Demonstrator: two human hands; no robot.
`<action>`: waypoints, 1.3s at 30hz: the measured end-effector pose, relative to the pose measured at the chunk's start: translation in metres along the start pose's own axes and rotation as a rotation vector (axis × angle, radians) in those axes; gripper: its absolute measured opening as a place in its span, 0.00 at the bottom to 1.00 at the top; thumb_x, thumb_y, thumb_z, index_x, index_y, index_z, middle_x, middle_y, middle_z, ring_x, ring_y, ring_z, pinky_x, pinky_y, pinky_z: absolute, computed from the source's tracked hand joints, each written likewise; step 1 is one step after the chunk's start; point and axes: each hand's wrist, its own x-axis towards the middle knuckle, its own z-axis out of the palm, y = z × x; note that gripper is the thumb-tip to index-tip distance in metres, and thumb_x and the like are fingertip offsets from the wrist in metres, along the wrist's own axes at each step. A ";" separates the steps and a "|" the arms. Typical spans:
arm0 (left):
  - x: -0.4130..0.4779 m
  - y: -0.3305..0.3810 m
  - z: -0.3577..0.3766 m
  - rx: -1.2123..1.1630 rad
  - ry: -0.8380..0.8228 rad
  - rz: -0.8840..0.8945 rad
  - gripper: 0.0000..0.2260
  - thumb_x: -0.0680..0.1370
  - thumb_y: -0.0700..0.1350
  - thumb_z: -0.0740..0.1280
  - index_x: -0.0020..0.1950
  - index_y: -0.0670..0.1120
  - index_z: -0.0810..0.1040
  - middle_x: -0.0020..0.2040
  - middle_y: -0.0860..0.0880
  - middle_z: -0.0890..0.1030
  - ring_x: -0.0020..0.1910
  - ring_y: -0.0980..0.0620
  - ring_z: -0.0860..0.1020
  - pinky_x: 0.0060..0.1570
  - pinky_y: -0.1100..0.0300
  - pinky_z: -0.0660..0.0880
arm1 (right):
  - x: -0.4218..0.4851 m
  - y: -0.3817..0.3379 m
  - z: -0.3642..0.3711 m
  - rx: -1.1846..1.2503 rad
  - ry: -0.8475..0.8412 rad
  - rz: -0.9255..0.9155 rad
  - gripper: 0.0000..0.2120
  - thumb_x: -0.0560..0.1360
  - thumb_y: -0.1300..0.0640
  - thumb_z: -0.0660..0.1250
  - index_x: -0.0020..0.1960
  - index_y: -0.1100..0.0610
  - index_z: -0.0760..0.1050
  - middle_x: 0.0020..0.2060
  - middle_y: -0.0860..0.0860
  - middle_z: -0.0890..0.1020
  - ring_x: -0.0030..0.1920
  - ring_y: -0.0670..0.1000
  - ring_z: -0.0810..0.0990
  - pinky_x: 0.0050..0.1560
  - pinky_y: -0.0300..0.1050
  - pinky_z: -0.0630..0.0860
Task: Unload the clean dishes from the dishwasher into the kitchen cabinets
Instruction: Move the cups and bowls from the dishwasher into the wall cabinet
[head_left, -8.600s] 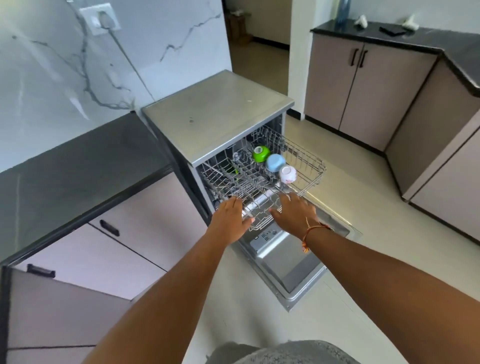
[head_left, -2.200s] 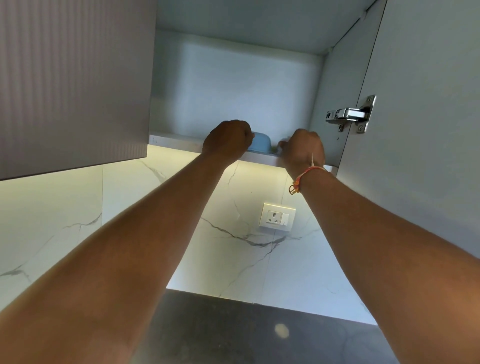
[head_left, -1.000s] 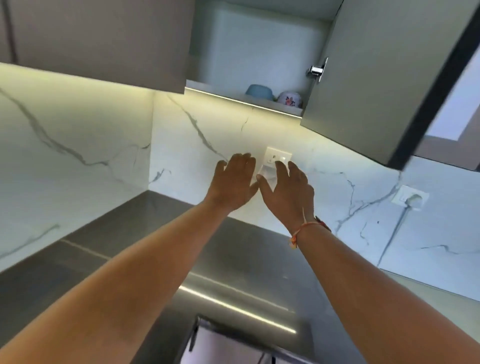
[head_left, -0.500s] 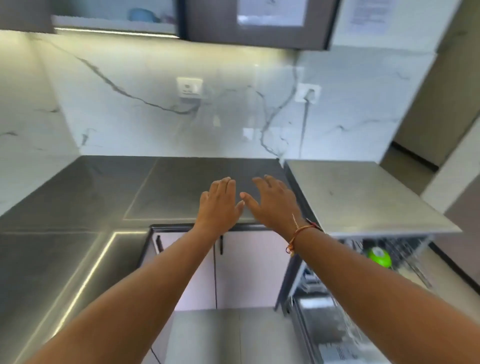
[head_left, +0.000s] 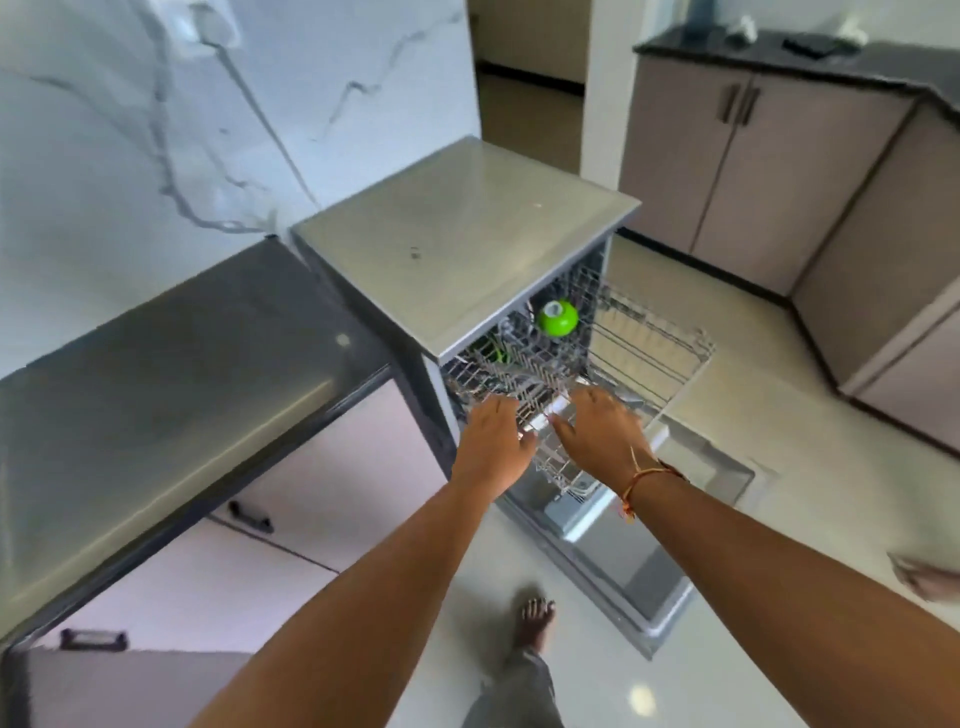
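The dishwasher (head_left: 462, 244) stands open with its upper wire rack (head_left: 649, 343) pulled out over the lowered door (head_left: 639, 566). A green bowl (head_left: 557, 317) sits upside down at the back of the rack, and another green item (head_left: 500, 353) shows partly under the steel top. My left hand (head_left: 493, 441) hovers over the rack's front left corner, fingers apart and holding nothing. My right hand (head_left: 602, 431), with an orange thread on the wrist, is spread above the rack's front edge, also holding nothing.
A dark countertop (head_left: 156, 374) with pale drawers (head_left: 291, 519) below runs to the left of the dishwasher. Taupe base cabinets (head_left: 769, 150) line the far right wall. My foot (head_left: 535, 623) is on the light floor beside the lowered door.
My view has swung from the wall cabinet, where the blue and white bowls now sit, down to the dishwasher. Both hands have dropped from counter height to the rack's front.
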 end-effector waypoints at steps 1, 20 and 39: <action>0.018 0.001 0.010 -0.020 -0.045 -0.008 0.20 0.79 0.51 0.65 0.67 0.43 0.70 0.65 0.45 0.72 0.66 0.44 0.68 0.63 0.50 0.70 | 0.011 0.010 0.003 0.010 -0.010 0.036 0.26 0.79 0.38 0.57 0.70 0.52 0.68 0.67 0.57 0.74 0.66 0.60 0.74 0.63 0.59 0.73; 0.383 -0.039 0.227 -0.157 -0.037 -0.184 0.33 0.77 0.52 0.70 0.75 0.38 0.61 0.71 0.38 0.69 0.70 0.41 0.68 0.68 0.48 0.68 | 0.265 0.129 0.144 0.091 -0.070 0.298 0.28 0.78 0.43 0.62 0.72 0.55 0.63 0.65 0.59 0.73 0.63 0.63 0.75 0.58 0.57 0.76; 0.549 -0.067 0.303 -0.043 -0.064 -0.335 0.52 0.61 0.59 0.81 0.77 0.47 0.57 0.73 0.42 0.67 0.72 0.40 0.66 0.71 0.47 0.66 | 0.295 0.198 0.196 0.140 -0.055 0.283 0.31 0.80 0.43 0.61 0.78 0.55 0.56 0.73 0.58 0.67 0.71 0.60 0.69 0.67 0.55 0.71</action>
